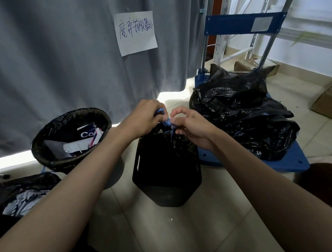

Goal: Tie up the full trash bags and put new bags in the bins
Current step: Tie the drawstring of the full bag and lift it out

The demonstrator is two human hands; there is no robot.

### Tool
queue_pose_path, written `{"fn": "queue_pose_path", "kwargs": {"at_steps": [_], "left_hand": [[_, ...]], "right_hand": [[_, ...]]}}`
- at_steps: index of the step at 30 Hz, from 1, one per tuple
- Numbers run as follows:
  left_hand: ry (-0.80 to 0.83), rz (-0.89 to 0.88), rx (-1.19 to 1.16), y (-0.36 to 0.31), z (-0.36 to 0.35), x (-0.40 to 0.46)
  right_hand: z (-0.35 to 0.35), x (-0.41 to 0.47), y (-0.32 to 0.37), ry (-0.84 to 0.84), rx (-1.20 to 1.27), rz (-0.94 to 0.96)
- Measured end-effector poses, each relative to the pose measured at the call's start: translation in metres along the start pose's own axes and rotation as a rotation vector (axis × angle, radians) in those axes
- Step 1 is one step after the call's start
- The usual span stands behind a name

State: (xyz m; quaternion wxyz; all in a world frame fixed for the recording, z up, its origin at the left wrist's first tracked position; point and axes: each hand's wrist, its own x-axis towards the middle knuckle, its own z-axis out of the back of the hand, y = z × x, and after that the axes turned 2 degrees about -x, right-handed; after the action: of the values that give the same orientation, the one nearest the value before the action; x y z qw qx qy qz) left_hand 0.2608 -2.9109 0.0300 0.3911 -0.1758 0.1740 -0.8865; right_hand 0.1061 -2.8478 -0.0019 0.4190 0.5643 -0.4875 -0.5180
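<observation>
A black bin [165, 177] stands on the floor in front of me with a black trash bag [174, 143] gathered at its top. The bag's blue drawstring [168, 123] is bunched between my hands. My left hand [143, 121] grips one loop of the drawstring, fingers curled round it. My right hand [191, 126] pinches the other end at the knot. To the left stands a round bin [44, 153] lined with a black bag and filled with paper waste [83, 140]. Another open bag of waste [21, 195] lies at the near left.
A blue platform trolley [295, 159] at the right carries a pile of black trash bags [243, 115]. A grey curtain [56, 55] with a handwritten paper sign [135, 32] hangs behind. Cardboard boxes [330, 101] lie at the far right. Pale floor tiles [169, 235] lie in front of the bin.
</observation>
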Motion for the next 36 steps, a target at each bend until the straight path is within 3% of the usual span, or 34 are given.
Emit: {"fn": "queue_pose_path", "kwargs": {"at_steps": [4,17,30,36], "left_hand": [[-0.023,0.018,-0.013,-0.001,0.000,0.000],[0.012,0.068,-0.068,-0.001,0.004,-0.002],[0.028,0.075,-0.140,0.004,0.001,-0.002],[-0.024,0.097,-0.220,0.006,0.001,-0.002]], "right_hand": [[0.004,-0.003,-0.002,0.116,0.039,-0.004],[-0.003,-0.007,-0.006,-0.187,-0.326,0.299],[-0.007,-0.005,-0.009,-0.104,-0.247,0.297],[-0.007,-0.001,-0.012,-0.193,-0.312,0.341]]}}
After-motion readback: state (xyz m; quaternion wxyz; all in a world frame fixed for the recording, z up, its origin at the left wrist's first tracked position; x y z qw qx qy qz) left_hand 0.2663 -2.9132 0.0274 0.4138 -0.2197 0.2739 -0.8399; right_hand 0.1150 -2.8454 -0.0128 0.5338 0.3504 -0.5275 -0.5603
